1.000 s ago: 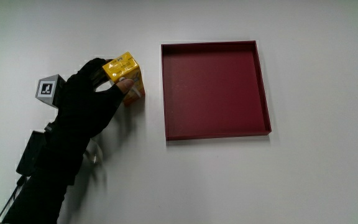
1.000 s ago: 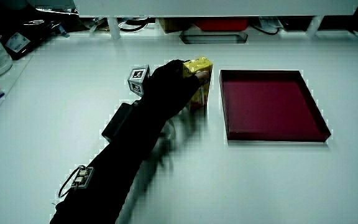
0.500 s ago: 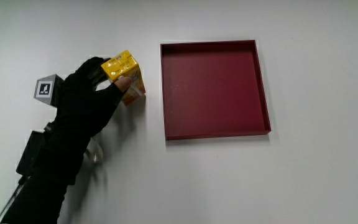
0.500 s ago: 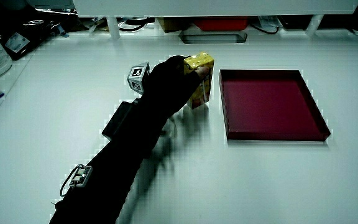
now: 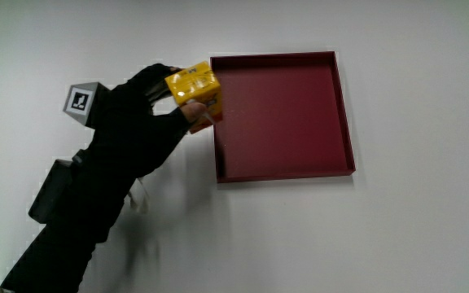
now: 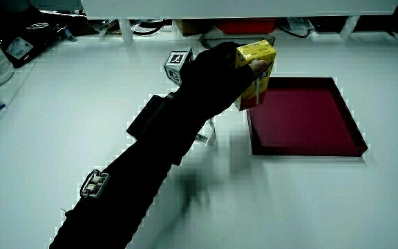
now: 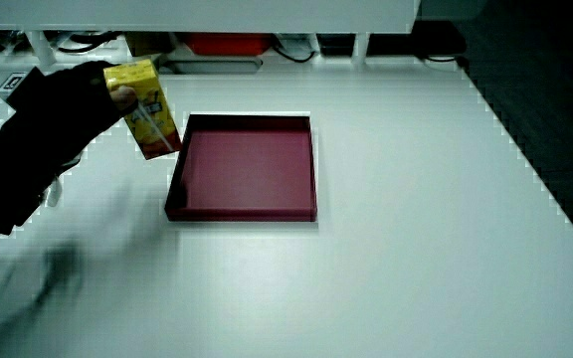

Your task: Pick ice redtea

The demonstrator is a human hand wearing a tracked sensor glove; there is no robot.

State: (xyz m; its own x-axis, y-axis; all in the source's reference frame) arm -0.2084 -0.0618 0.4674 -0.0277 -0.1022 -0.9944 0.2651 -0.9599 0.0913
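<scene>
Hand (image 5: 133, 134) closes around the carton (image 5: 194, 89), a yellow drink box: fingers (image 5: 157, 77) wrap one side and the thumb (image 5: 192, 112) presses the face nearer the person. Grip looks firm, nothing else held.

Carton is off the table (image 5: 397, 236). In both side views (image 6: 256, 72) it hangs in the air with clear space under its base, roughly upright and slightly tilted, long axis near vertical, top leaning away from the tray (image 7: 242, 164). In the main view mostly its top face shows, which fits an upright hold.

Key relation: taking the carton as the clock centre in the main view, the tray lies at about 3 o'clock, and the forearm (image 5: 72, 212) runs off toward 7 o'clock. The carton sits over the tray's near-hand rim (image 5: 215, 122), at the corner farther from the person. A side view (image 7: 145, 121) bears this out, with the carton just above and beside that rim corner.

Tray interior is bare, dark red, shallow walls.

Marker cube (image 5: 82, 102) rides on the back of the hand, at about 9 o'clock from the carton.

Judgement: pick looks done; the carton is lifted and secure. If the tray is the drop point, travel is short, on toward 3 o'clock, then down. Risk is small: the base clipping the rim if lowered too early.
</scene>
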